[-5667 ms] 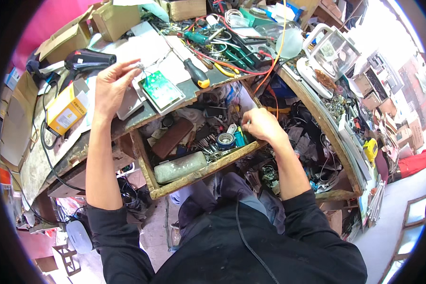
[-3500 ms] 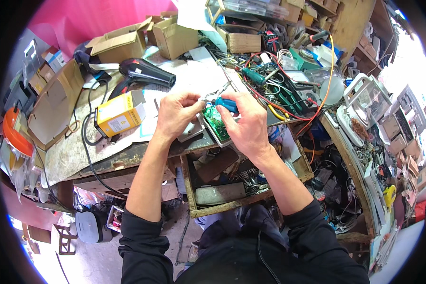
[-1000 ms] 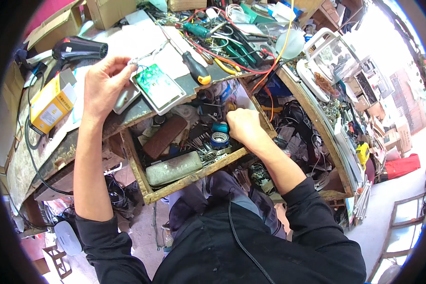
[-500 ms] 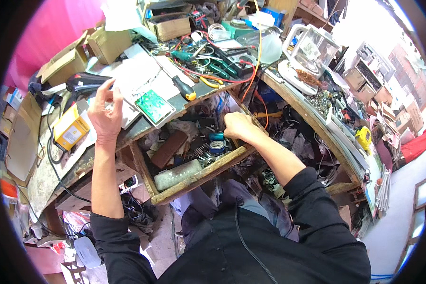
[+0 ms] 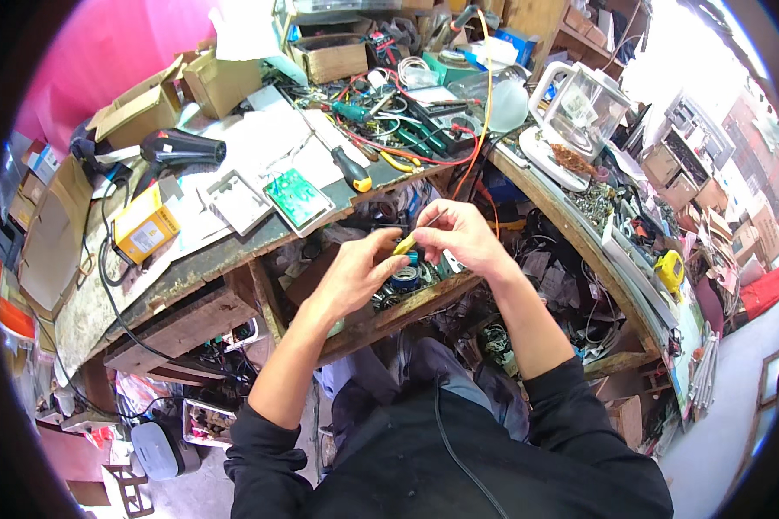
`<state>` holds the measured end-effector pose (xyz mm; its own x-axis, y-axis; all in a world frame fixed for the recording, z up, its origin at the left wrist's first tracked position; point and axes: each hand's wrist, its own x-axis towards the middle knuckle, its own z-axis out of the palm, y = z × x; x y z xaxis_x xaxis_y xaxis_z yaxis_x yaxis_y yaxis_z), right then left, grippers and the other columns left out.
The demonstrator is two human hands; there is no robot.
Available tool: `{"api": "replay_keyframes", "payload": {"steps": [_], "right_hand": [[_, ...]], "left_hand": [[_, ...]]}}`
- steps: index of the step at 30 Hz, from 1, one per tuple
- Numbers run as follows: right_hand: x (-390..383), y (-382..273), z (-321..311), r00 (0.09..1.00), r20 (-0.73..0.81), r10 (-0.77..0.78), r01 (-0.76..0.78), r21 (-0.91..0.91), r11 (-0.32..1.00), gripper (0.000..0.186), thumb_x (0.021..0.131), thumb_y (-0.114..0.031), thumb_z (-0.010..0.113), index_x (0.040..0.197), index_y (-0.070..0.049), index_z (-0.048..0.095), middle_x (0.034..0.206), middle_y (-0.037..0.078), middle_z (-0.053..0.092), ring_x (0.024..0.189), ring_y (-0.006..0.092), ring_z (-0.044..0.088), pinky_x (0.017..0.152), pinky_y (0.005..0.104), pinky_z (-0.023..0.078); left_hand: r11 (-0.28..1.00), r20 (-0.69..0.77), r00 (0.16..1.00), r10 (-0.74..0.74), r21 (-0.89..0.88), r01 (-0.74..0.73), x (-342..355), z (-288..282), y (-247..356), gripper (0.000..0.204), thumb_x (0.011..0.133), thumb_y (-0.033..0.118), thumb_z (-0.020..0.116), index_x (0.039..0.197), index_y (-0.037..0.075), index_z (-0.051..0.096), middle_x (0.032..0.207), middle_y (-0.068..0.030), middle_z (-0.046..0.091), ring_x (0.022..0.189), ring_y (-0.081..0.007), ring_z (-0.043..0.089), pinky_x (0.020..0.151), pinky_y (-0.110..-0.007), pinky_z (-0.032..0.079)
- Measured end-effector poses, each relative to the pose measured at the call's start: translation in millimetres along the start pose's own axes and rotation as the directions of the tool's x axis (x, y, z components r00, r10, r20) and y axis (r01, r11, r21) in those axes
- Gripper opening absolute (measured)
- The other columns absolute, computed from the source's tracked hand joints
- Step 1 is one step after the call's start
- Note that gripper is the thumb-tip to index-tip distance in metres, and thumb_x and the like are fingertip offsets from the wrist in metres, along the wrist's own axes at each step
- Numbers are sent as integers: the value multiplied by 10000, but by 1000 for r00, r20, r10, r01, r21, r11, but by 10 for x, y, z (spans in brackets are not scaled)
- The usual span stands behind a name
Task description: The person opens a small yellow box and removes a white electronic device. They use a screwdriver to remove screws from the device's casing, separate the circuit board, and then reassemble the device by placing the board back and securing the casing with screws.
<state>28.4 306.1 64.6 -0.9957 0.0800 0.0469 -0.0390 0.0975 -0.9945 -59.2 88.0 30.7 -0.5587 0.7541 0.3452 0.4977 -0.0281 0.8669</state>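
Observation:
Both of my hands meet above the open wooden drawer (image 5: pixel 441 292). Between the fingertips of my left hand (image 5: pixel 355 272) is a small yellow piece (image 5: pixel 404 246), whose kind I cannot make out. Close beside it, my right hand (image 5: pixel 466 238) pinches a thin dark rod (image 5: pixel 435 219); whether the rod and the yellow piece are joined cannot be told. Below the hands, a roll of blue tape (image 5: pixel 404 277) lies among loose metal bits in the drawer. At the desk edge beyond my left hand rests a green circuit board (image 5: pixel 298 197) in a white frame.
A white housing (image 5: pixel 235 203), a screwdriver (image 5: pixel 351 169), a black hair dryer (image 5: pixel 182 149) and a yellow box (image 5: pixel 145 227) lie on the desk. Tools and red wires are heaped behind. An orange cable (image 5: pixel 486 95) hangs down to the right, near a clear jug (image 5: pixel 584 108).
My left hand has come down from over the desk to the drawer. My right hand has risen from inside the drawer, and the yellow piece and thin rod now show between the hands.

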Motion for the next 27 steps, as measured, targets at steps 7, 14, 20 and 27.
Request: {"api": "replay_keyframes", "payload": {"steps": [7,14,20,27], "right_hand": [[102,27,49,891,-405,-205,353,335,874,155,1046,-141,687,1103,-21,605,1022,180,783,915,239,787,822,368,648],[-46,-164,-108,978,-123,-167,144,-175,974,87,956,-53,772,1008,12,750,883,41,746,788,97,680,721,252,553],[-122,-277,-71,932,-24,-361,281,-578,766,104,888,-44,808,963,19,774,866,68,747,788,125,697,719,270,544],[-66,-297,12,891,168,-422,405,-712,574,154,863,-74,831,985,-7,763,868,91,714,789,183,706,702,326,552]], "left_hand": [[990,141,980,-138,-23,142,-17,-46,50,225,1066,154,651,1168,-41,700,876,-32,740,746,-87,693,695,-267,568],[989,-76,988,-132,-74,127,-115,-56,-45,233,1029,92,694,1224,-35,689,926,-40,708,783,-89,648,729,-257,563],[996,-166,986,13,86,1,-112,-69,-185,233,1011,92,711,1207,-33,694,951,-53,686,783,-111,636,716,-273,551],[976,-121,988,97,207,-70,-88,-46,-98,240,986,83,727,1215,12,711,953,-96,696,818,-166,655,728,-315,529]]}}
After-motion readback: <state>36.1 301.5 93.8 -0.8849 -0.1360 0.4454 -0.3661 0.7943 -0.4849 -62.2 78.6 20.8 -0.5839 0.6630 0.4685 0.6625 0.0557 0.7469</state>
